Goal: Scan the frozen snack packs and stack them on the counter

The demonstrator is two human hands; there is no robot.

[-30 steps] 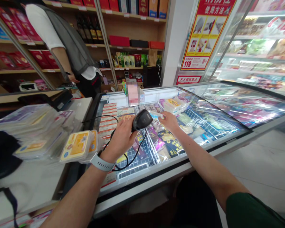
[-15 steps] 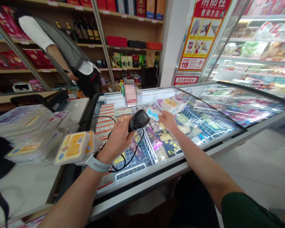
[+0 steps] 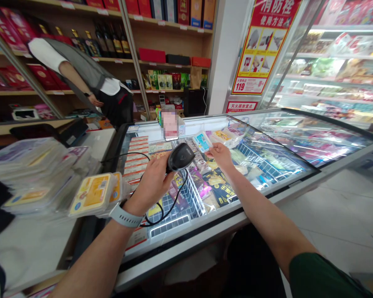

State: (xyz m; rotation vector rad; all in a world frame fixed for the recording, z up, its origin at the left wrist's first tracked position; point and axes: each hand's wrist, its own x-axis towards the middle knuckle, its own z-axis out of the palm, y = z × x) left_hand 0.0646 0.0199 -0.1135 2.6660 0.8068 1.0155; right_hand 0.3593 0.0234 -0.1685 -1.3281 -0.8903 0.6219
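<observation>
Above the glass-topped freezer [image 3: 180,244], my left hand [image 3: 152,180] is wrapped round the handle of a black barcode scanner [image 3: 180,156]. The scanner's head points to the right, and its black cable [image 3: 173,207] loops down over the glass. My right hand [image 3: 220,155] pinches the edge of a small flat packet [image 3: 202,141] with a blue-and-white label. That packet is held up tilted, a short way right of the scanner's head and apart from it. A phone [image 3: 170,124], its screen blurred out, stands upright just behind the scanner.
Stacked clear plastic food packs [image 3: 34,169] and a yellow-labelled pack [image 3: 91,194] lie on the white counter [image 3: 40,244] at left. Wire baskets [image 3: 194,194] of frozen bags show under the glass. A person [image 3: 81,70] bends by the shelves behind.
My right hand has turned the packet so its label stands up more and faces me. The scanner has shifted very slightly left.
</observation>
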